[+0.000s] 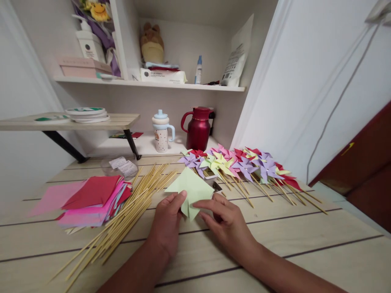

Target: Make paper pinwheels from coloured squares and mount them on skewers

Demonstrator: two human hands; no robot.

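A light green paper square (192, 188), partly folded, lies on the wooden table (305, 244) in front of me. My left hand (167, 221) pinches its near edge with thumb and fingers. My right hand (222, 219) presses a fold at the paper's lower right corner with its fingertips. Just behind the paper a dark tool tip (216, 187) peeks out; I cannot make out what it is.
A pile of bamboo sticks (128, 215) lies left of my hands, beside a stack of pink and red paper squares (91, 199). Several finished paper pinwheels (244, 165) on sticks lie at the right. A red jug (198, 128) and a cup (161, 132) stand behind.
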